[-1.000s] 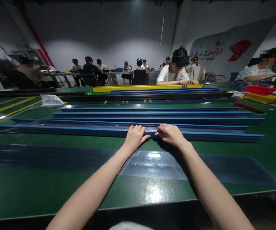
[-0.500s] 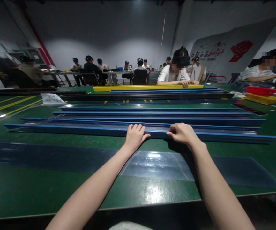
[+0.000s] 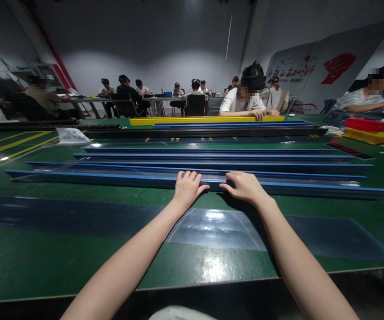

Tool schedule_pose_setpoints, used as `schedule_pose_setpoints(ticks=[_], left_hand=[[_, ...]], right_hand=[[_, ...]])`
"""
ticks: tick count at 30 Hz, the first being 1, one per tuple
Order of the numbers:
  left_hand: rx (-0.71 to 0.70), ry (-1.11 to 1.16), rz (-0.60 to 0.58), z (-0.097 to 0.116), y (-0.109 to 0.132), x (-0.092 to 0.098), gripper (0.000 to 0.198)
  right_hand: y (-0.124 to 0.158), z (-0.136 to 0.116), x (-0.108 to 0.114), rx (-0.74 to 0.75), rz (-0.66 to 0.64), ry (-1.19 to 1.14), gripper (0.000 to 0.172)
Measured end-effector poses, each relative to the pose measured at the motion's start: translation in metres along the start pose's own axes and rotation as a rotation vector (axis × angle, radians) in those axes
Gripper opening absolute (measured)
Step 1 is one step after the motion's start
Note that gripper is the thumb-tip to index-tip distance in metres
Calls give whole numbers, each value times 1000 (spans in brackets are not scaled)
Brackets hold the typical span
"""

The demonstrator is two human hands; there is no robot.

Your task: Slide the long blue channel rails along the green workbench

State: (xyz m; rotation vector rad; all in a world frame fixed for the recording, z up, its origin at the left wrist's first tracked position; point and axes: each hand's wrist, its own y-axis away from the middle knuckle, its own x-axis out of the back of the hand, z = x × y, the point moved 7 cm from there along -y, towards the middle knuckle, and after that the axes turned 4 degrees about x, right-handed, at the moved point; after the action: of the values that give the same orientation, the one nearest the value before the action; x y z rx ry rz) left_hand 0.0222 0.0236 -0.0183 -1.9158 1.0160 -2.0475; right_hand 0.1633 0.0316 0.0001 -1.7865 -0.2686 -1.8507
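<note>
A long blue plastic channel (image 3: 311, 188) with raised edges lies crosswise on the green table (image 3: 178, 275). My left hand (image 3: 188, 189) grips its near edge around the middle, fingers bent over the top and thumb along the near side. A short way to the right, my right hand (image 3: 245, 186) is closed on the same edge, its thumb pointing toward the left hand. The fingertips of both hands are partly hidden behind the edge. Nearer to me, a flat clear plastic strip (image 3: 218, 229) lies beneath my forearms.
More blue channels (image 3: 211, 156) lie just beyond, followed by a black bar (image 3: 205, 132) and a yellow channel (image 3: 185, 121). Across the table a co-worker (image 3: 241, 104) leans over the yellow piece. Red (image 3: 368, 124) and yellow bins (image 3: 368, 135) stand at the right.
My right hand has slid left along the channel's near edge, closer to my left hand. The left hand stays in place.
</note>
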Motion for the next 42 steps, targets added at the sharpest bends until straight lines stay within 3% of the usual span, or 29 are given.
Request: schedule_pose_setpoints(ticks=[5,13,20,28,42], left_hand=[[-1,-7,0,0,0,-1,36],[-28,1,-4,1,0,-1,35],[-93,21,19,6,0,2,33],[-70,6,34,3,1,3,31],[-24,-35,33,2,0,3,34]], right_hand=[[-4,-12,-3,51,51,-10,28],[-7,-4,-4,52,94,-51,26],[-3,7,-2,-12,39,-55,26],[8,30,2,-109,-23,-16,28],[8,22,3,-58,7,-28,30]])
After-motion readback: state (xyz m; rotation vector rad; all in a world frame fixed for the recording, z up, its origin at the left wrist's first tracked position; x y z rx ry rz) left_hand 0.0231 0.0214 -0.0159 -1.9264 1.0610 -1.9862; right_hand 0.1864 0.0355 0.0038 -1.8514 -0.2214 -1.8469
